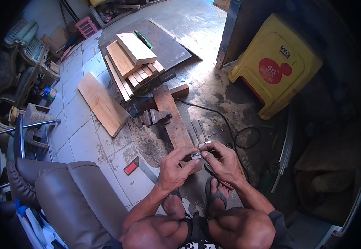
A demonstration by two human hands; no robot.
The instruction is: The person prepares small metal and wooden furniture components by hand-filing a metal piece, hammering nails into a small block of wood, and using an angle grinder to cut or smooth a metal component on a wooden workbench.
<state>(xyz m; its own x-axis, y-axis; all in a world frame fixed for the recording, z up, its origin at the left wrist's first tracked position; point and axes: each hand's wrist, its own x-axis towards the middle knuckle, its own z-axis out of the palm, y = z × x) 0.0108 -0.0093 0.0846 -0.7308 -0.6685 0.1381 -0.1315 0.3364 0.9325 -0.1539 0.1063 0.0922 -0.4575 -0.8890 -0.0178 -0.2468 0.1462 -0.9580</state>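
A small silvery metal fitting (196, 154) with two thin parallel rods (200, 130) is held between both hands. My left hand (178, 166) pinches its near left end with thumb and fingertips. On the other side, my right hand (220, 162) grips it by the metal blocks, thumb and forefinger close together. The rods point away from me, and the fingers hide part of the fitting. Beneath the hands runs a worn wooden beam (175, 127) with a small metal vise (158, 116) on its left edge. Pliers with a red handle (227, 185) lie below my right hand, partly covered.
A red-handled try square (131, 165) and a wide wooden board (102, 105) lie at left. Several cut boards (133, 53) are stacked on a low dark table (171, 46). A yellow plastic stool (280, 65), a black cable (217, 112) and a brown padded seat (74, 199) surround the workspace.
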